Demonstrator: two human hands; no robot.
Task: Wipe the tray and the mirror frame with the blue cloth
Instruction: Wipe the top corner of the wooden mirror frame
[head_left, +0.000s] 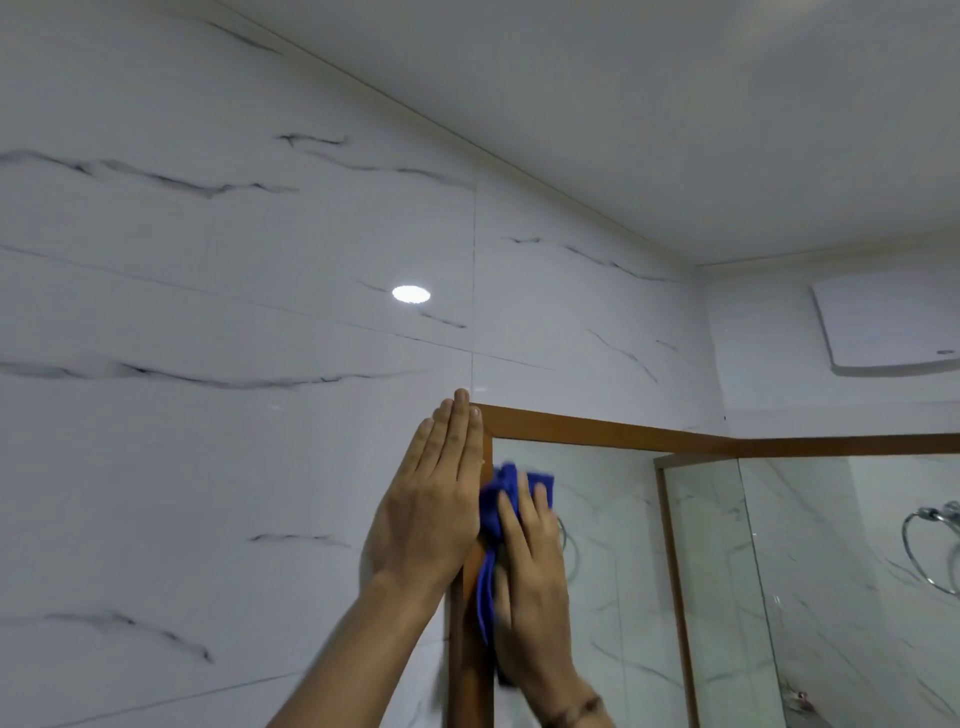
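Blue crumpled cloth (498, 499) against wooden frame (597, 428)

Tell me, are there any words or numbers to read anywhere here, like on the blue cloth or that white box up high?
None can be read.
blue cloth: plain, no label showing.
white box: one small dark mark near its lower corner, too small to read.
mirror frame: bare wood, no writing.
wall tiles: only grey veins and a reflected light.

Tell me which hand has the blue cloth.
The right hand: it presses the blue cloth against the mirror frame. The left hand lies flat and bare beside it.
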